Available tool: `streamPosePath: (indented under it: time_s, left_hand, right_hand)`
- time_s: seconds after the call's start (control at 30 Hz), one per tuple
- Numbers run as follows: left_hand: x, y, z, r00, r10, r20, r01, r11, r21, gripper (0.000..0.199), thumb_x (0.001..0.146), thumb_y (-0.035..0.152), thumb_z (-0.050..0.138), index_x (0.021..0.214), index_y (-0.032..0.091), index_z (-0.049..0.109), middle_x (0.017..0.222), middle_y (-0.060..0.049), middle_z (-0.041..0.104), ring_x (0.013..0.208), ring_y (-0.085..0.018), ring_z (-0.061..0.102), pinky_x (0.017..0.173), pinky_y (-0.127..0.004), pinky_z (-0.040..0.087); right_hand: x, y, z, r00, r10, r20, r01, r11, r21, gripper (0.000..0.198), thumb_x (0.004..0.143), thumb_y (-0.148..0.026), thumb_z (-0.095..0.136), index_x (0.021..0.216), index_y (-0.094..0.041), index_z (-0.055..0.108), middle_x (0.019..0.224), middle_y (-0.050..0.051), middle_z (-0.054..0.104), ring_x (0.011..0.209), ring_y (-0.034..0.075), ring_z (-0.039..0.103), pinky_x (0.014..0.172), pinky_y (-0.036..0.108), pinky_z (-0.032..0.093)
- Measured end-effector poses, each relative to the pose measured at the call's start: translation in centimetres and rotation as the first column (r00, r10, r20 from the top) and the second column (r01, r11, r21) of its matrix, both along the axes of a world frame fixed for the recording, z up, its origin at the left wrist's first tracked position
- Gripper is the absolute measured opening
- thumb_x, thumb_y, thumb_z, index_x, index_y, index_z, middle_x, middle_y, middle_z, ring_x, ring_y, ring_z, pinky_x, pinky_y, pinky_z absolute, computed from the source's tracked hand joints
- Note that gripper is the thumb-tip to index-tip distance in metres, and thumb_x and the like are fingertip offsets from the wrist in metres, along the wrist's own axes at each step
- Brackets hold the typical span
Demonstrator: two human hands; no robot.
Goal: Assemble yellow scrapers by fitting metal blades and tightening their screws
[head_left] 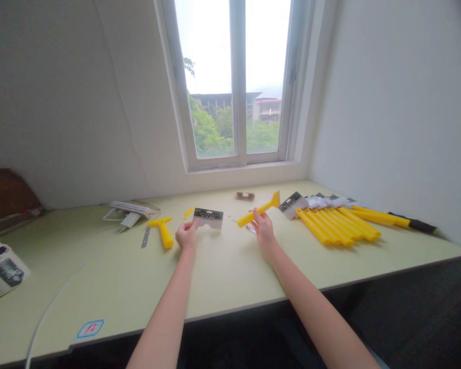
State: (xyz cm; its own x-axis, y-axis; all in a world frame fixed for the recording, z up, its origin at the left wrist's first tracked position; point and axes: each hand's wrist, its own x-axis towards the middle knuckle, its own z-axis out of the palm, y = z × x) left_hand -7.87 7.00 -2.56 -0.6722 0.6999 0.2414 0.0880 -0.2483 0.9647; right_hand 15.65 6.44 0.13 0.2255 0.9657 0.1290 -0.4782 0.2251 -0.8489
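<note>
My left hand (186, 235) pinches the left edge of a black and white header card (208, 218) with a hang hole, held above the table. In my right hand (263, 229) is a yellow scraper (258, 209), its handle end toward the left and its wider head up to the right. The card and the scraper are apart. Left of my left hand lie another yellow scraper (163, 231) and a flat grey blade (145, 238). A small yellow piece (189, 212) sits just behind that hand. Something small and thin under my right fingers is unclear.
Several yellow scrapers with cards (332, 225) lie in a row at the right, beside a black-tipped yellow tool (399, 220). A brown piece (245, 196) is near the window. A power strip (129, 209) with cables and a white container (3, 271) are at left.
</note>
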Motion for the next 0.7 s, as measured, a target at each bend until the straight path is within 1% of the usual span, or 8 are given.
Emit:
streamPosePath:
  time_s: [0.1, 0.17, 0.27, 0.33, 0.43, 0.57, 0.63, 0.7]
  left_hand:
    - [0.7, -0.9, 0.1, 1.0, -0.011, 0.011, 0.011, 0.998, 0.056, 0.033, 0.053, 0.035, 0.07, 0.074, 0.014, 0.056, 0.067, -0.002, 0.059, 0.066, -0.015, 0.058, 0.068, -0.031, 0.047]
    - [1.2, -1.7, 0.3, 0.988, -0.156, -0.005, 0.155, 0.983, 0.102, 0.037, 0.053, 0.032, 0.071, 0.082, 0.015, 0.056, 0.068, 0.0, 0.058, 0.067, -0.014, 0.058, 0.069, -0.03, 0.047]
    - [1.9, -2.8, 0.7, 0.905, -0.417, -0.081, 0.424, 0.901, 0.094, 0.033, 0.058, 0.03, 0.068, 0.087, 0.016, 0.06, 0.074, -0.002, 0.061, 0.072, -0.014, 0.058, 0.074, -0.031, 0.045]
    - [2.3, -3.3, 1.1, 0.855, -0.499, -0.14, 0.511, 0.857, 0.063, 0.025, 0.06, 0.028, 0.067, 0.081, 0.015, 0.064, 0.081, -0.005, 0.062, 0.079, -0.015, 0.057, 0.078, -0.031, 0.044]
    - [2.6, -3.7, 1.3, 0.822, -0.536, -0.191, 0.552, 0.833, 0.038, 0.02, 0.061, 0.027, 0.066, 0.076, 0.014, 0.066, 0.084, -0.005, 0.06, 0.083, -0.016, 0.056, 0.08, -0.031, 0.043]
    - [2.8, -3.7, 1.0, 0.799, -0.552, -0.238, 0.575, 0.818, 0.032, 0.016, 0.062, 0.025, 0.066, 0.074, 0.015, 0.067, 0.082, -0.005, 0.058, 0.08, -0.016, 0.056, 0.079, -0.032, 0.045]
    - [2.8, -3.6, 0.8, 0.78, -0.573, -0.251, 0.599, 0.8, 0.034, 0.015, 0.063, 0.025, 0.065, 0.074, 0.016, 0.067, 0.082, -0.005, 0.057, 0.079, -0.015, 0.056, 0.078, -0.032, 0.046]
    - [2.8, -3.7, 0.7, 0.769, -0.592, -0.24, 0.618, 0.785, 0.043, 0.016, 0.063, 0.026, 0.065, 0.075, 0.016, 0.066, 0.083, -0.004, 0.056, 0.079, -0.016, 0.057, 0.077, -0.033, 0.047]
  right_hand:
    - [0.2, -0.1, 0.2, 0.996, -0.027, -0.085, 0.029, 0.999, 0.023, 0.031, 0.061, -0.039, 0.066, 0.083, -0.021, 0.053, 0.088, 0.001, 0.058, 0.076, 0.014, 0.058, 0.059, 0.024, 0.047]
    - [0.4, 0.0, 0.3, 0.992, -0.084, -0.098, 0.089, 0.995, 0.043, 0.033, 0.059, -0.04, 0.067, 0.082, -0.021, 0.051, 0.087, 0.0, 0.057, 0.076, 0.013, 0.058, 0.061, 0.024, 0.048]
    - [0.7, 0.2, 0.1, 0.981, -0.188, -0.042, 0.191, 0.979, 0.068, 0.038, 0.058, -0.042, 0.068, 0.083, -0.02, 0.05, 0.082, -0.001, 0.055, 0.072, 0.012, 0.057, 0.056, 0.021, 0.047]
    - [0.8, 0.4, 0.0, 0.968, -0.251, 0.007, 0.25, 0.964, 0.093, 0.041, 0.058, -0.045, 0.067, 0.085, -0.019, 0.049, 0.079, -0.001, 0.054, 0.066, 0.01, 0.055, 0.052, 0.02, 0.045]
    - [0.7, 0.5, 0.0, 0.949, -0.307, 0.07, 0.293, 0.943, 0.159, 0.043, 0.06, -0.048, 0.065, 0.087, -0.018, 0.05, 0.075, -0.002, 0.054, 0.059, 0.009, 0.053, 0.049, 0.019, 0.043]
    - [0.1, 0.0, 0.0, 0.936, -0.258, 0.24, 0.203, 0.952, 0.231, 0.04, 0.061, -0.047, 0.065, 0.084, -0.017, 0.054, 0.071, 0.0, 0.058, 0.056, 0.01, 0.053, 0.05, 0.022, 0.044]
    - [-0.4, -0.3, 0.0, 0.905, -0.183, 0.383, 0.083, 0.961, 0.263, 0.037, 0.061, -0.045, 0.066, 0.081, -0.016, 0.057, 0.072, 0.003, 0.061, 0.059, 0.013, 0.056, 0.052, 0.024, 0.045]
    - [-0.7, -0.6, -0.2, 0.84, -0.105, 0.532, -0.061, 0.957, 0.285, 0.033, 0.063, -0.043, 0.065, 0.079, -0.014, 0.062, 0.073, 0.006, 0.065, 0.061, 0.016, 0.059, 0.055, 0.027, 0.047]
